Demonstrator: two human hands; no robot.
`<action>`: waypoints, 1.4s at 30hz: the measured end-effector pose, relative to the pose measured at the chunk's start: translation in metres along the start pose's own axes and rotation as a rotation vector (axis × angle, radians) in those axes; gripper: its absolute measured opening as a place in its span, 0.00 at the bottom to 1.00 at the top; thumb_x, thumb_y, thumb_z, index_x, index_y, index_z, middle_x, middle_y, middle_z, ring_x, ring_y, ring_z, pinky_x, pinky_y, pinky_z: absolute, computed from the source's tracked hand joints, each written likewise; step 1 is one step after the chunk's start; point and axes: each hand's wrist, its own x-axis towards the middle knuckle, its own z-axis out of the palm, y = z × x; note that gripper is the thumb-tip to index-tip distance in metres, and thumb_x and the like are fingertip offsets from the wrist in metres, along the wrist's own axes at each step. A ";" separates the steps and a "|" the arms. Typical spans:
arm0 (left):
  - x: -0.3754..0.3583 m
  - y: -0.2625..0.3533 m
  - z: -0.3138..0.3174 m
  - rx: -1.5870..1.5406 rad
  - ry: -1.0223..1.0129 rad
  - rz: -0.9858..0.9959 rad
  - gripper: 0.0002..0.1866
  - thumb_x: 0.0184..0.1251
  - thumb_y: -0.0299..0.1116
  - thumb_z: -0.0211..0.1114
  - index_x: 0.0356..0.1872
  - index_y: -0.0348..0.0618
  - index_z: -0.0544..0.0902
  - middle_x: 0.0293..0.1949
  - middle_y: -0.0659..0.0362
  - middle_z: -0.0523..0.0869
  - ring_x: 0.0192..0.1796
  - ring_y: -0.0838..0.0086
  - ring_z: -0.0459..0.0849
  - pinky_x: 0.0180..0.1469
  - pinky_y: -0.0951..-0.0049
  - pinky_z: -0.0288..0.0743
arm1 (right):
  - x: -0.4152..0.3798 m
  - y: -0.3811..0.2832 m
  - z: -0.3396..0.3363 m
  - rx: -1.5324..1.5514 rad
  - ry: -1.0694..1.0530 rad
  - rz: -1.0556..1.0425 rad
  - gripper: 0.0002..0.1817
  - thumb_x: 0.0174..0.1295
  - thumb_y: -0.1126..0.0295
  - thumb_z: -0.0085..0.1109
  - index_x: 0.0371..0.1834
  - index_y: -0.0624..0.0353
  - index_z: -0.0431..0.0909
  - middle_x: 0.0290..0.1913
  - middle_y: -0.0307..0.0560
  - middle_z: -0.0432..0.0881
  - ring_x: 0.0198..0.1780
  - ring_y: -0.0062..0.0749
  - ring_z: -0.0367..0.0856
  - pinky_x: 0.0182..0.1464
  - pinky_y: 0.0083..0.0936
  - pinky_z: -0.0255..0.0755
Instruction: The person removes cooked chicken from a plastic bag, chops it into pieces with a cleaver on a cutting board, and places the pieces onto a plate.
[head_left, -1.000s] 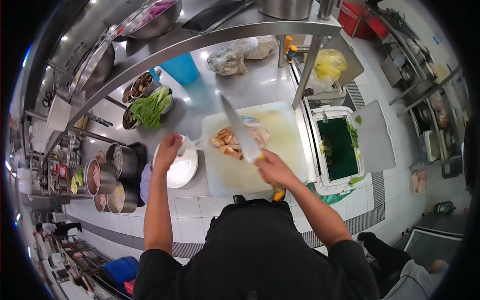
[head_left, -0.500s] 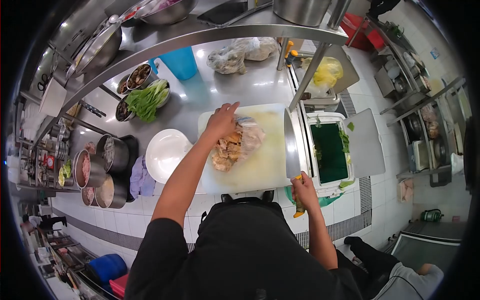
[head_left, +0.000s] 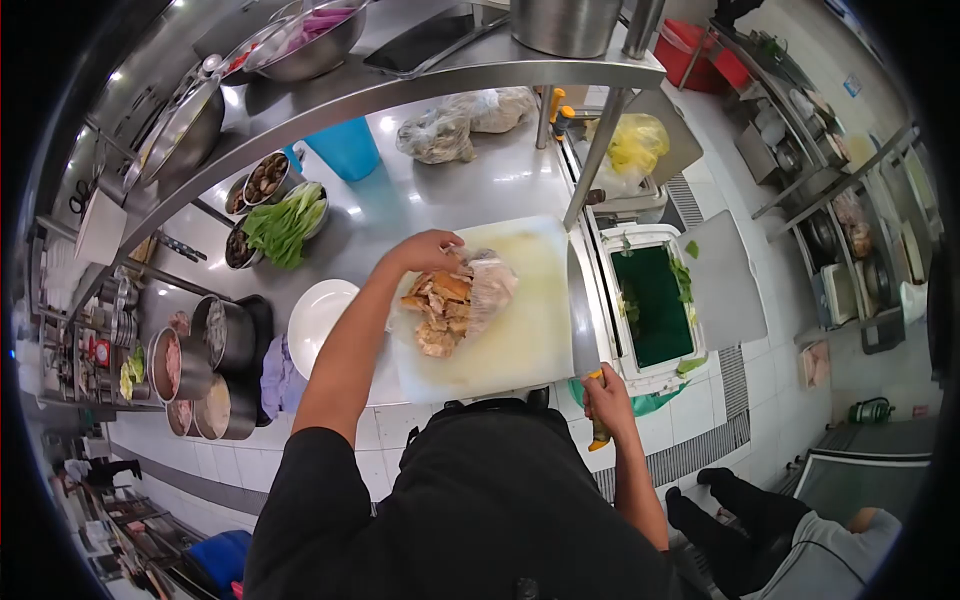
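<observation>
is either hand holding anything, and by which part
Right hand: the knife, by its handle. Left hand: at the plastic bag; whether it grips is unclear.

Chopped meat (head_left: 438, 312): tan-brown chunks, loose heap, left half of white cutting board (head_left: 535, 340). Clear plastic bag (head_left: 494, 288): wrinkled, bunched at the heap's right, can't tell how many chunks sit inside. Knife (head_left: 586, 345): broad blade pointing to far side, yellow-ended handle near, alongside board's right edge

The board (head_left: 530, 345) gives room between meat (head_left: 440, 312) and knife (head_left: 584, 325); shelf post (head_left: 597, 155) beyond.
</observation>
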 end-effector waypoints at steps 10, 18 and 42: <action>-0.013 -0.029 0.022 -0.020 0.406 -0.098 0.24 0.55 0.36 0.70 0.56 0.44 0.85 0.51 0.45 0.89 0.55 0.54 0.87 0.59 0.60 0.79 | -0.019 -0.054 -0.022 -0.436 -0.169 0.122 0.14 0.69 0.64 0.62 0.47 0.64 0.77 0.23 0.42 0.78 0.20 0.25 0.77 0.24 0.27 0.73; 0.001 -0.042 0.037 -0.173 0.443 -0.102 0.23 0.55 0.35 0.70 0.54 0.42 0.81 0.44 0.47 0.89 0.47 0.55 0.88 0.52 0.62 0.79 | 0.013 -0.072 0.038 -0.393 -0.288 0.098 0.16 0.68 0.62 0.60 0.45 0.68 0.75 0.23 0.46 0.80 0.20 0.30 0.81 0.26 0.29 0.77; -0.028 -0.087 -0.012 -0.420 0.466 -0.133 0.31 0.58 0.43 0.73 0.58 0.35 0.77 0.50 0.45 0.87 0.52 0.57 0.86 0.57 0.63 0.77 | 0.103 -0.115 0.136 -0.771 -0.144 -0.197 0.17 0.67 0.58 0.59 0.46 0.63 0.76 0.30 0.64 0.85 0.36 0.65 0.85 0.43 0.52 0.78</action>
